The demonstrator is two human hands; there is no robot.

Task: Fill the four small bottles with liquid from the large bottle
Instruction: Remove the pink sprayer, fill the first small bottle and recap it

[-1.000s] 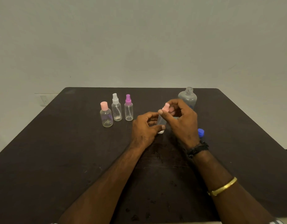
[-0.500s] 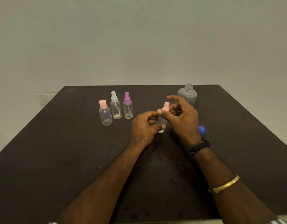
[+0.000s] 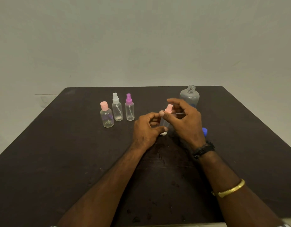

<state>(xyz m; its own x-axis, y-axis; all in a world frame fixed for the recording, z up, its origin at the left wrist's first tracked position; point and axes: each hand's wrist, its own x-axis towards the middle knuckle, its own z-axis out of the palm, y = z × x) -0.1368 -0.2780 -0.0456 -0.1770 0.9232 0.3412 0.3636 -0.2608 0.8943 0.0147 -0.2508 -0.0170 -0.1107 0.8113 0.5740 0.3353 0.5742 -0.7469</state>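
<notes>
Hands (image 3: 145,128) (image 3: 186,123) hide most of pink-capped bottle (image 3: 168,109)

On table (image 3: 59,161): three small bottles (image 3: 117,110) in a row, back left. Fourth small bottle (image 3: 164,123) right of them, between left hand (image 3: 146,128) and right hand (image 3: 185,123). Large bottle (image 3: 190,96) behind right hand. Loose cap (image 3: 205,131) just right of right hand.

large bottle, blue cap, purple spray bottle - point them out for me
large bottle (image 3: 189,95): head view, clear shoulder below the open neck
blue cap (image 3: 204,131): head view, its visible side
purple spray bottle (image 3: 129,112): head view, clear body
</notes>
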